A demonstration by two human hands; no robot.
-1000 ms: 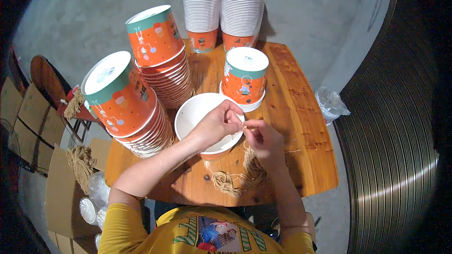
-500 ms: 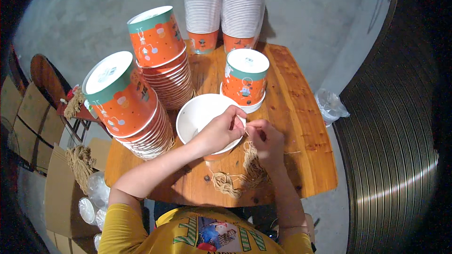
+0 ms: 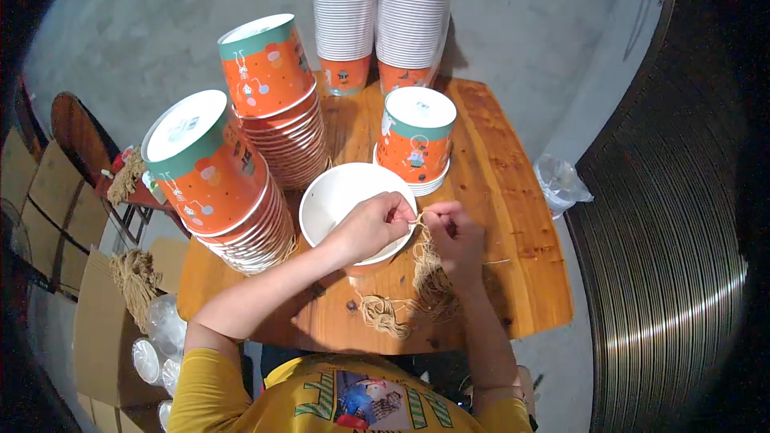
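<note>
A white-lined paper bucket (image 3: 327,192) stands mouth-up on the wooden table in front of me. My left hand (image 3: 375,226) reaches across its opening and pinches a tan string at the right side of the rim. Just beside it, my right hand (image 3: 455,244) pinches the same string, which makes a small loop between the fingertips of both hands. Below my right hand lies a loose bundle of tan string (image 3: 431,285), joined by strands to a smaller heap (image 3: 383,317) near the table's front edge. The bucket's outer front is mostly hidden by my left forearm.
Upturned orange-and-green paper buckets form stacks at the left (image 3: 210,184), behind it (image 3: 269,72) and a short one beyond the bucket (image 3: 415,140). Two tall plastic-wrapped stacks (image 3: 345,12) stand at the back. A cardboard box (image 3: 104,337) is at lower left, a ribbed shutter (image 3: 666,273) at right.
The string between my fingertips now shows as a small loop. Both hands have shifted only slightly at the rim, and the bucket stays in place.
</note>
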